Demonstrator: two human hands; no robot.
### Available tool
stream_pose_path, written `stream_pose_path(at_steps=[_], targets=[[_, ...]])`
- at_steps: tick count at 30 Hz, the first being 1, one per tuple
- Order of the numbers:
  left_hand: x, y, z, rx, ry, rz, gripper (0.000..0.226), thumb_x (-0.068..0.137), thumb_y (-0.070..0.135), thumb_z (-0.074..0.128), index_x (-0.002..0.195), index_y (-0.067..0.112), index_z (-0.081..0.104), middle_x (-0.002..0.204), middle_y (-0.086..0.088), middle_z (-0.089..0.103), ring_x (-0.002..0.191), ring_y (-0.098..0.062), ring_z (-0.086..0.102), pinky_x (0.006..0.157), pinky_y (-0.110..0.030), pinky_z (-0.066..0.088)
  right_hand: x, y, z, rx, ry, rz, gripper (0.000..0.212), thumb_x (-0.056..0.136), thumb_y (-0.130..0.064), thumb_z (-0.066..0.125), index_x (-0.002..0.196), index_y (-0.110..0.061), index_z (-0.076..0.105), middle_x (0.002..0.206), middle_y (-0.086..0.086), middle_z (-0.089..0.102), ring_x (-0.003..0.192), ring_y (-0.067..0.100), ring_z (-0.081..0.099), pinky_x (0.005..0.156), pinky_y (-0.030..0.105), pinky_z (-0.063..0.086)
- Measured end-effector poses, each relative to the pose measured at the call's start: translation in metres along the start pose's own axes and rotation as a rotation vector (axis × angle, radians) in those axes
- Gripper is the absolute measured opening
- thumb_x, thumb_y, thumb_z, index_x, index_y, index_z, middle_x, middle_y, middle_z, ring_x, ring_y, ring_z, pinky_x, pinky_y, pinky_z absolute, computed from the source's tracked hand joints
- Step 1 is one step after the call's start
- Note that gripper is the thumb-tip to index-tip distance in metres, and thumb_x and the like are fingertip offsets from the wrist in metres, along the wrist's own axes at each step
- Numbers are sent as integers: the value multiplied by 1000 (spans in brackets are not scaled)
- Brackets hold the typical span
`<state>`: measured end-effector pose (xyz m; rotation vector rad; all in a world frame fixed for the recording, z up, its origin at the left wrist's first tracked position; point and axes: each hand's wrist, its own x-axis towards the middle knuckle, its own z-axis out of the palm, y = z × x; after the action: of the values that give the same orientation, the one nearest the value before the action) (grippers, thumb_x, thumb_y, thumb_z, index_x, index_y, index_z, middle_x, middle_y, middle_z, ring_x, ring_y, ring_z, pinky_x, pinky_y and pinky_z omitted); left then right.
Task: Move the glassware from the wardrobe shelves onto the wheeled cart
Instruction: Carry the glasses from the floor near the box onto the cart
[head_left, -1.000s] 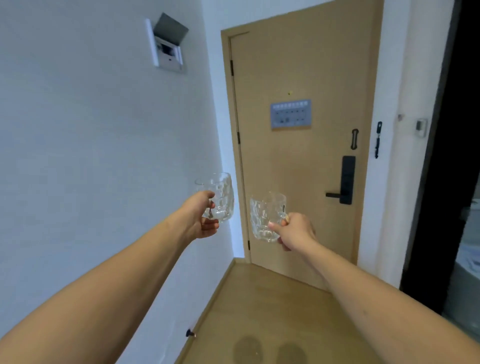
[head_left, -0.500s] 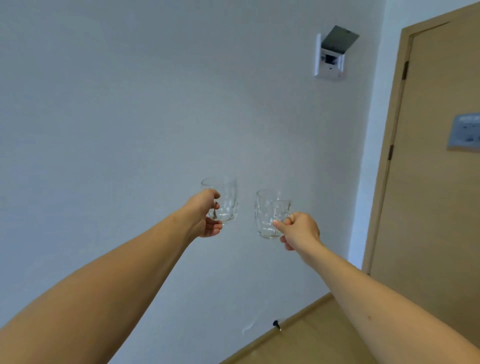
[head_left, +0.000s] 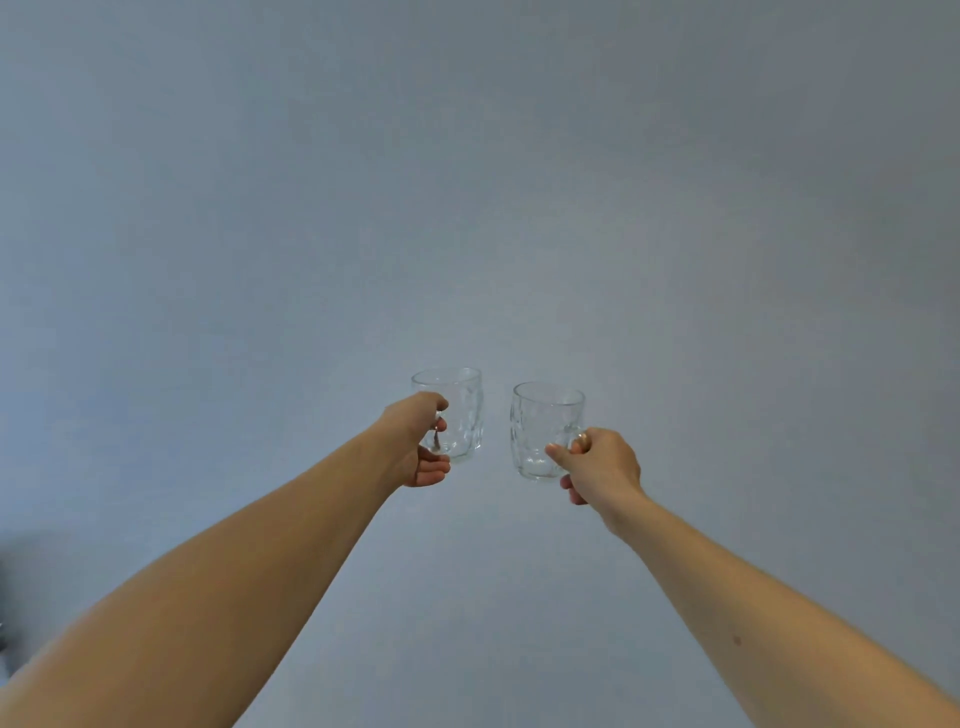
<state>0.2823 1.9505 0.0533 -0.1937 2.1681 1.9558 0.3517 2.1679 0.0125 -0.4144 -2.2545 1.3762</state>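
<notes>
Before bare wall (head_left: 467, 182): left grip (head_left: 418, 441) holds mug (head_left: 460, 410), right grip (head_left: 602, 465) second mug (head_left: 540, 431), gap between.

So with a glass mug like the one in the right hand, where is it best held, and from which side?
By the handle, from the side it sticks out on. The right mug is upright with its handle toward the right hand, whose fingers curl round it. That grip keeps the smooth dimpled body free and the open rim level. The left hand holds the left mug the same way.

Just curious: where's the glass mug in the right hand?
Head view, just right of centre: the right mug is held up before the plain wall, beside the left mug.
</notes>
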Motion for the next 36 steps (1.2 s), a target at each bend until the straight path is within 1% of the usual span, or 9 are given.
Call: stream_pose_path(at_steps=[4, 10, 14, 16, 22, 25, 29, 32, 36], targets=[[-9, -14, -106, -30, 137, -12, 29, 92, 40, 58, 95, 11, 61, 97, -27, 65, 70, -34, 68, 61, -35, 58, -25, -44, 91, 37, -129, -59, 38, 89, -26, 76, 70, -17, 44, 62, 5, 62, 58, 24, 64, 67, 47, 61], [-32, -37, -256, -58, 325, -36, 30, 92, 39, 58, 94, 10, 61, 96, -28, 66, 73, -35, 70, 63, -37, 59, -76, -106, 219, 107, -301, -150, 39, 88, -25, 77, 68, -17, 43, 61, 2, 59, 57, 22, 64, 60, 42, 60], [-47, -53, -343, -105, 417, -58, 30, 93, 39, 58, 93, 9, 60, 99, -29, 67, 77, -36, 70, 68, -39, 58, -112, -143, 299, 134, -398, -190, 39, 87, -26, 77, 69, -17, 44, 60, 3, 61, 55, 22, 64, 60, 43, 60], [-56, -62, -385, -123, 469, -66, 30, 94, 39, 58, 94, 9, 60, 100, -29, 66, 77, -35, 69, 67, -39, 58, -130, -162, 338, 137, -443, -208, 39, 88, -26, 77, 69, -17, 44, 61, 3, 61, 56, 22, 65, 59, 42, 60], [-82, -95, -494, -152, 617, -122, 30, 95, 38, 58, 95, 8, 60, 96, -27, 66, 77, -33, 66, 68, -38, 57, -189, -207, 446, 170, -574, -233, 40, 89, -26, 77, 69, -16, 44, 61, 5, 63, 57, 23, 65, 60, 43, 62], [-96, -115, -540, -175, 666, -178, 30, 97, 38, 56, 95, 9, 59, 94, -25, 65, 78, -32, 64, 69, -38, 55, -219, -222, 494, 187, -656, -218, 40, 89, -24, 78, 69, -16, 44, 60, 4, 62, 55, 22, 64, 57, 40, 62], [-113, -144, -596, -231, 753, -219, 29, 98, 37, 55, 97, 8, 58, 91, -23, 64, 77, -31, 63, 61, -37, 53, -256, -241, 555, 160, -763, -252, 41, 89, -23, 77, 69, -16, 42, 62, 4, 60, 56, 21, 64, 55, 37, 61], [-120, -166, -635, -263, 825, -249, 30, 98, 37, 55, 100, 7, 59, 91, -23, 65, 78, -32, 65, 61, -37, 54, -280, -255, 599, 141, -839, -280, 41, 89, -24, 77, 69, -16, 43, 64, 5, 62, 56, 23, 65, 58, 43, 62], [-122, -192, -692, -334, 913, -269, 32, 96, 39, 57, 100, 7, 60, 92, -25, 67, 78, -33, 66, 63, -37, 55, -310, -275, 666, 121, -935, -327, 42, 89, -26, 78, 66, -16, 45, 56, 2, 61, 54, 25, 66, 68, 52, 61]])
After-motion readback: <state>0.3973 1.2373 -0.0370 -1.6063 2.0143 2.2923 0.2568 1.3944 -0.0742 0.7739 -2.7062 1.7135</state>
